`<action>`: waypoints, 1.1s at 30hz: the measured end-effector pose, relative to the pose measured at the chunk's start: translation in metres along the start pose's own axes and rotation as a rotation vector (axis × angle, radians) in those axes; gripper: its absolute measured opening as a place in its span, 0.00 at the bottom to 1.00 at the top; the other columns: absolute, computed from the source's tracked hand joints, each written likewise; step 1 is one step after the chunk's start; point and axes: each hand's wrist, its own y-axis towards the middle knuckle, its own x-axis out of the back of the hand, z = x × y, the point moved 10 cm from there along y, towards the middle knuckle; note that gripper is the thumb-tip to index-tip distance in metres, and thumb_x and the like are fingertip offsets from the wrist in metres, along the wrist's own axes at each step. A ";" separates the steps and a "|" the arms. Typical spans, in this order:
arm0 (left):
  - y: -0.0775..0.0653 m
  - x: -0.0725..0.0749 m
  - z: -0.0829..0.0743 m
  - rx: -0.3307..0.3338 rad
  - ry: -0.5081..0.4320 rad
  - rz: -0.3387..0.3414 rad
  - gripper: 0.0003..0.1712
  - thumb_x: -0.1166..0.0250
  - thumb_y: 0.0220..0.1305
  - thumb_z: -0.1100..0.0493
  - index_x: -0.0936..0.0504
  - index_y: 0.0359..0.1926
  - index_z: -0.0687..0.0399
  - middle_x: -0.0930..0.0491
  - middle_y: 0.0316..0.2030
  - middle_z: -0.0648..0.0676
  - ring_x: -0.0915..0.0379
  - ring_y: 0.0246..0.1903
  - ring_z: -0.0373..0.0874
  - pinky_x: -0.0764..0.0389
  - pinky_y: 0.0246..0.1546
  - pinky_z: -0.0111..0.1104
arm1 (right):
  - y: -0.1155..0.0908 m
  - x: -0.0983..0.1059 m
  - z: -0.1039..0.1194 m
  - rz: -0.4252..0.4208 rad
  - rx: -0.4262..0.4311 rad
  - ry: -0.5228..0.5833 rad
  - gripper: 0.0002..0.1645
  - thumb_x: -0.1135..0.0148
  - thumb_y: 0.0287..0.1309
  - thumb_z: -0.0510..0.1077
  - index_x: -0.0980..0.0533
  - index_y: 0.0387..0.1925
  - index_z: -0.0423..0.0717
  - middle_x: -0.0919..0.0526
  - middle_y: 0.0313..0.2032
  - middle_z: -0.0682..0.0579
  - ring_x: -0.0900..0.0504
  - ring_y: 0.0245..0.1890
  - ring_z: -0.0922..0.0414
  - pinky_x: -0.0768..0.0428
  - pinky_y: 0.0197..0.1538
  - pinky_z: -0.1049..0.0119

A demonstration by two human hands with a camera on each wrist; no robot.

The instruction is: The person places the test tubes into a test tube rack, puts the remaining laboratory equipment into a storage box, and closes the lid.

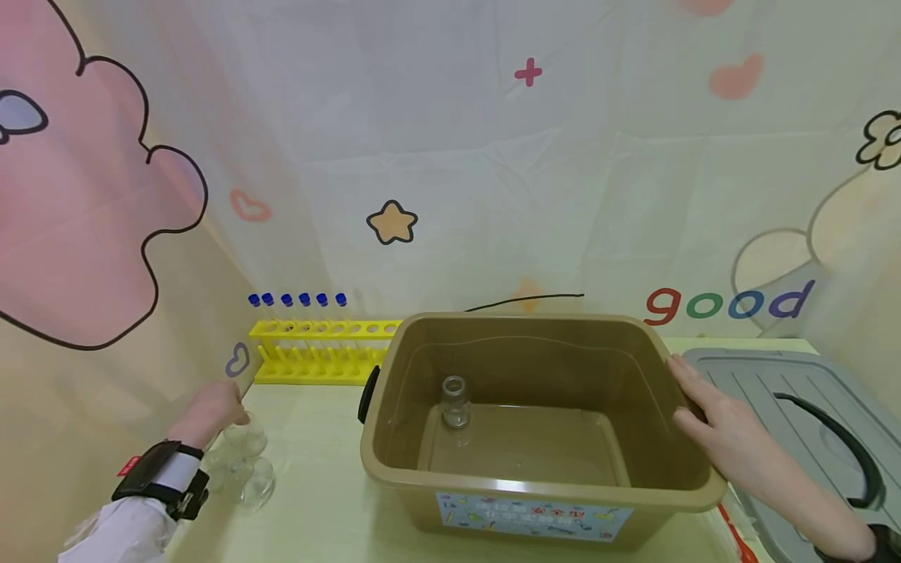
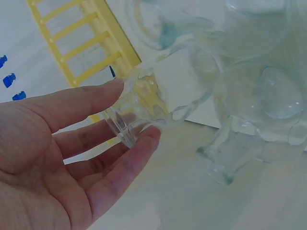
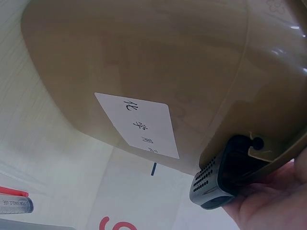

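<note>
My left hand [image 1: 214, 408] is at the left side of the table, thumb and fingers pinching the narrow neck of a clear glass flask [image 2: 187, 79]. More clear round-bodied glassware [image 2: 268, 96] lies close beside that flask in the left wrist view. To the right, my right hand [image 1: 725, 426] rests on the right rim of a brown plastic box [image 1: 542, 494], fingers lying over the edge by its black handle [image 3: 211, 184]. A small clear glass bottle [image 1: 456, 403] stands upright inside the box, near its back left corner.
Behind the glassware is a yellow test tube rack [image 1: 320, 375] with several blue-capped tubes [image 1: 304, 299]. A grey lid [image 1: 774, 407] with a black handle lies right of the box. Beside the box, the right wrist view shows a syringe [image 3: 17, 203]. A printed curtain [image 1: 450, 188] hangs behind.
</note>
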 end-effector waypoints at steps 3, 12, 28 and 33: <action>0.000 0.008 -0.004 -0.025 0.006 -0.026 0.12 0.41 0.32 0.62 0.31 0.21 0.67 0.34 0.16 0.54 0.39 0.16 0.45 0.37 0.13 0.32 | 0.000 0.001 0.000 -0.008 -0.009 -0.007 0.29 0.59 0.46 0.41 0.55 0.51 0.48 0.54 0.50 0.50 0.53 0.47 0.52 0.51 0.43 0.58; -0.009 0.041 -0.032 -0.139 0.039 -0.080 0.12 0.41 0.31 0.61 0.31 0.19 0.66 0.35 0.15 0.53 0.41 0.15 0.43 0.38 0.13 0.31 | 0.001 0.001 0.000 0.014 -0.002 0.000 0.29 0.59 0.46 0.43 0.55 0.51 0.48 0.55 0.50 0.50 0.53 0.47 0.53 0.53 0.45 0.62; -0.038 0.091 -0.102 -0.283 0.047 -0.156 0.18 0.44 0.37 0.58 0.30 0.30 0.70 0.32 0.28 0.64 0.36 0.23 0.50 0.34 0.19 0.35 | 0.001 0.000 0.001 0.013 0.024 0.000 0.28 0.60 0.47 0.43 0.55 0.51 0.45 0.56 0.51 0.49 0.54 0.47 0.51 0.53 0.44 0.57; -0.046 0.104 -0.128 -0.301 0.082 -0.160 0.17 0.44 0.38 0.56 0.29 0.29 0.66 0.31 0.25 0.60 0.37 0.16 0.43 0.36 0.14 0.31 | 0.002 -0.001 -0.001 0.022 0.003 -0.009 0.28 0.60 0.47 0.44 0.55 0.51 0.47 0.56 0.51 0.50 0.54 0.47 0.52 0.52 0.43 0.57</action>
